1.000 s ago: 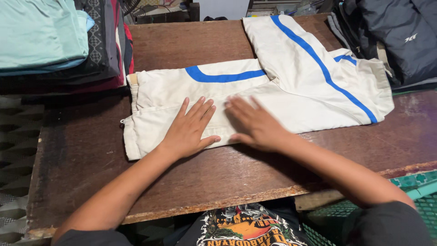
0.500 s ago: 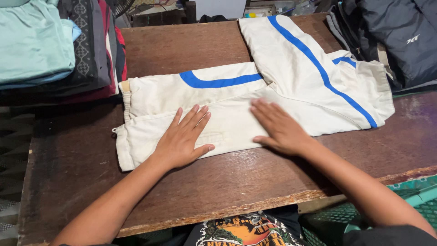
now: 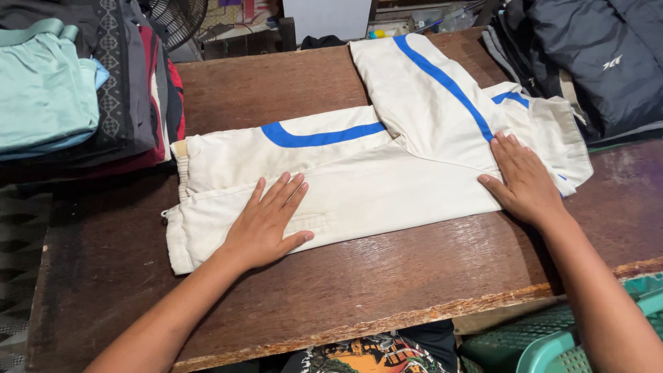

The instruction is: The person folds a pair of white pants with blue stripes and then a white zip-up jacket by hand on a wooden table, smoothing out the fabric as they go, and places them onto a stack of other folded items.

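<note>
Here the cream trousers with blue stripes (image 3: 373, 173) lie flat on the wooden bench (image 3: 359, 290), pinned under both palms: the left hand (image 3: 266, 224) presses near the waistband, the right hand (image 3: 523, 181) at the fold, each grip wide and holding nothing, keeping the cloth smooth.

My left hand (image 3: 266, 222) and right hand (image 3: 523, 181) lay flat, so the cream cloth of the trousers (image 3: 359, 176) under my palms was hidden. Beyond my right fingertips the dark jacket (image 3: 594, 62) ran off the picture's edge; left of my left fingers, so did the folded clothes (image 3: 76, 90).
</note>
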